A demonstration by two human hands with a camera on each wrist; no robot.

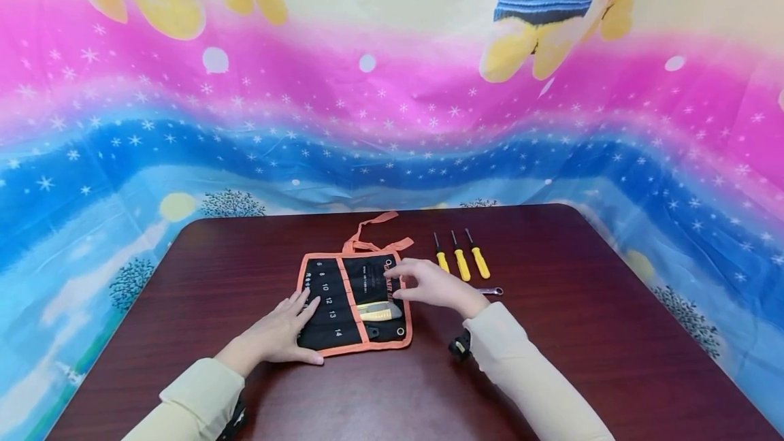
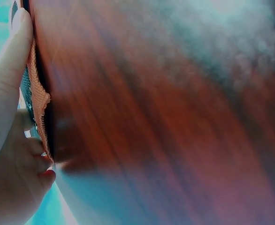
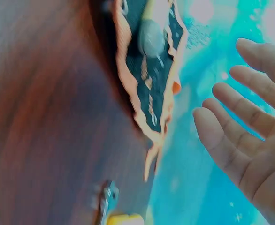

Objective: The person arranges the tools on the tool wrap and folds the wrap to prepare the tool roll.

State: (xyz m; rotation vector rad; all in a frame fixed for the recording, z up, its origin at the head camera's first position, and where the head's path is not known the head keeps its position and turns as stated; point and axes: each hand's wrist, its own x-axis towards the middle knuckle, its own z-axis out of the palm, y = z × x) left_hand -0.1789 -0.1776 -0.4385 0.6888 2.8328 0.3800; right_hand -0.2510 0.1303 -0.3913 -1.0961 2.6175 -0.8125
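A black tool pouch (image 1: 324,339) with orange trim lies spread on the table, its left pockets numbered in white. My left hand (image 1: 275,329) rests spread over the pouch's left side, the thumb at its near edge. In the left wrist view, the fingers of that hand (image 2: 13,159) lie along the orange trim. A yellow utility knife (image 1: 378,311) sits in a pocket, its grey end sticking out to the right. Over the pouch's right edge hovers my right hand (image 1: 435,283), fingers loosely bent. The right wrist view shows that palm (image 3: 264,159) holding nothing, apart from the knife (image 3: 152,40).
Three yellow-handled screwdrivers (image 1: 461,269) lie side by side beyond my right hand, shafts pointing away. A small metal wrench (image 1: 492,291) is partly hidden behind my right wrist. Orange ties (image 1: 366,230) trail from the pouch's far edge. A printed cloth (image 1: 392,169) hangs behind the dark table (image 1: 551,359).
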